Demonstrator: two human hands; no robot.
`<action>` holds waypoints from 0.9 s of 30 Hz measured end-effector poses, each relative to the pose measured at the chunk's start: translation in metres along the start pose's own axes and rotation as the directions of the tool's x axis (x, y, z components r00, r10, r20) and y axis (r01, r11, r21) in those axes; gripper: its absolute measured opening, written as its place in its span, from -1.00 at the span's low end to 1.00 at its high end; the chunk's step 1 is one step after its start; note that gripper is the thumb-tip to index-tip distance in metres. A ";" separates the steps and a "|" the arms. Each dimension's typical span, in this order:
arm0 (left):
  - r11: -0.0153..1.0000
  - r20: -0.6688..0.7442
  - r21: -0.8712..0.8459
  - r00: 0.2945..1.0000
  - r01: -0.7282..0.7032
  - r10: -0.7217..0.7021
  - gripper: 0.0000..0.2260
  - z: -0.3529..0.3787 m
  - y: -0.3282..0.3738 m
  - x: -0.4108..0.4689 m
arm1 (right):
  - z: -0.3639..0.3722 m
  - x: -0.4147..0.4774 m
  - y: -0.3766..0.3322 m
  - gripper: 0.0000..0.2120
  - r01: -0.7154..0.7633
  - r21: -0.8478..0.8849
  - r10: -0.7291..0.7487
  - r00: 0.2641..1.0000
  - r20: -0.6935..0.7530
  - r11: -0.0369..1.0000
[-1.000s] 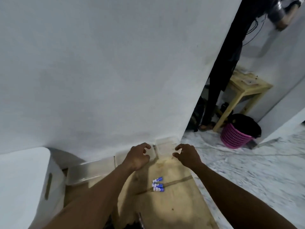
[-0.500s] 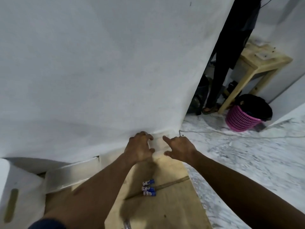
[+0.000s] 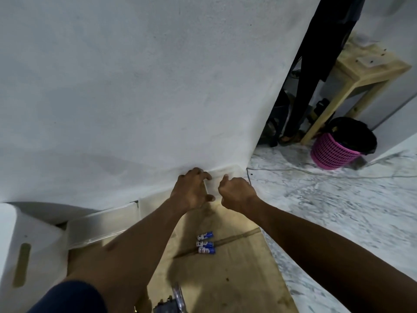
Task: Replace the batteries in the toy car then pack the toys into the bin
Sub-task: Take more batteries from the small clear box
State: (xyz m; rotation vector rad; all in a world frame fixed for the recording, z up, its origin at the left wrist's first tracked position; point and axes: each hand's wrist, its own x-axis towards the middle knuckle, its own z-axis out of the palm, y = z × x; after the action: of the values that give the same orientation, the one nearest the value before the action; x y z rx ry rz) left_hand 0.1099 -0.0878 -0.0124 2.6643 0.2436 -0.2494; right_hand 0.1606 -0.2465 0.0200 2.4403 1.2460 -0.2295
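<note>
Grips clear bin (image 3: 225, 177) with left hand (image 3: 191, 192), fingers over rim, thumb below. Holds curled right hand (image 3: 237, 193) at rim; grip there: cannot tell. Leaves three batteries (image 3: 205, 243) on table (image 3: 239, 281).

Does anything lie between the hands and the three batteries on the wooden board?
Nothing visible does. The left hand and right hand are at the clear box by the wall; only bare board separates them from the batteries, which lie nearer the person.

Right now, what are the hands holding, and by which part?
The left grip holds the clear container by its left edge. The right grip curls at its front; its hold cannot be told.
</note>
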 end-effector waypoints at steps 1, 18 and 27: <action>1.000 -0.002 -0.006 1.000 0.004 -0.004 -0.42 0.001 0.000 0.000 | 0.000 -0.002 -0.003 -0.52 -0.008 0.008 0.008 1.000 0.012 1.000; 0.996 -0.024 0.009 0.996 -0.090 0.090 -0.55 -0.009 0.009 -0.009 | -0.027 0.001 0.039 -0.71 0.172 0.006 -0.168 0.968 -0.185 0.985; 0.988 -0.146 -0.145 0.989 -0.059 0.038 -0.67 -0.019 0.021 -0.005 | 0.020 -0.018 0.040 -0.71 0.252 0.158 -0.148 0.863 -0.482 0.955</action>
State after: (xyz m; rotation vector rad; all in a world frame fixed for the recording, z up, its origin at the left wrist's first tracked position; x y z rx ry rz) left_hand 0.1116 -0.0981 0.0144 2.5386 0.2323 -0.0231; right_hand 0.1827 -0.2888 0.0182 2.6432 1.7691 0.1962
